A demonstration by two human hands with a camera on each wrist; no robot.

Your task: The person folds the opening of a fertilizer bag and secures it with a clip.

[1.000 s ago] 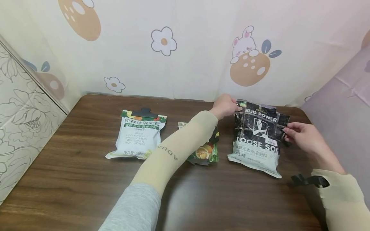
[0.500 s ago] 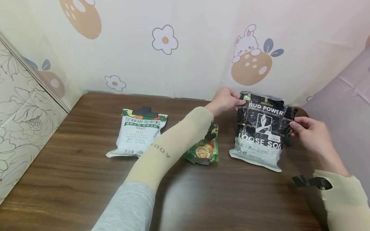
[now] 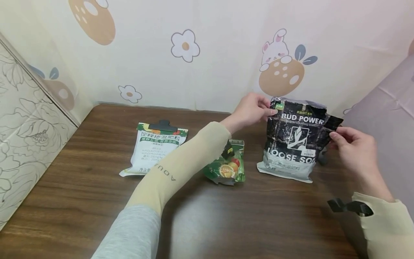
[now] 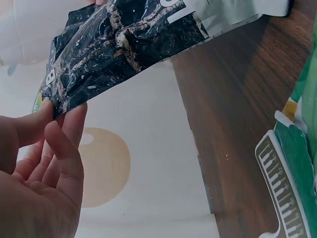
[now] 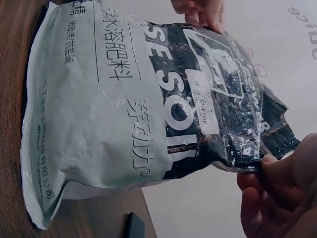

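Note:
A black and pale green fertilizer bag (image 3: 292,140), printed "BUD POWER" and "LOOSE SOIL", stands on its lower end at the table's right side. Its top looks uneven and creased. My left hand (image 3: 250,110) pinches the bag's upper left corner between thumb and fingers. On the opposite side, my right hand (image 3: 355,147) pinches the upper right edge; the right wrist view shows the thumb (image 5: 280,171) pressed on the black film. The bag's pale lower part (image 5: 99,114) bulges, while the upper black part (image 4: 119,54) looks flatter in the left wrist view.
A white fertilizer bag (image 3: 155,147) with a black clip (image 3: 164,126) lies at left. Between the bags lies a green pouch (image 3: 231,167) with fruit pictures, partly behind my left sleeve (image 3: 181,165). A small dark object (image 3: 322,158) sits behind the held bag. A patterned curtain (image 3: 220,72) backs the table.
Both hands have raised the bag's top and shifted it slightly right, tilting the bag more upright. Its lower edge has moved back from the table's front. The other bags stay put.

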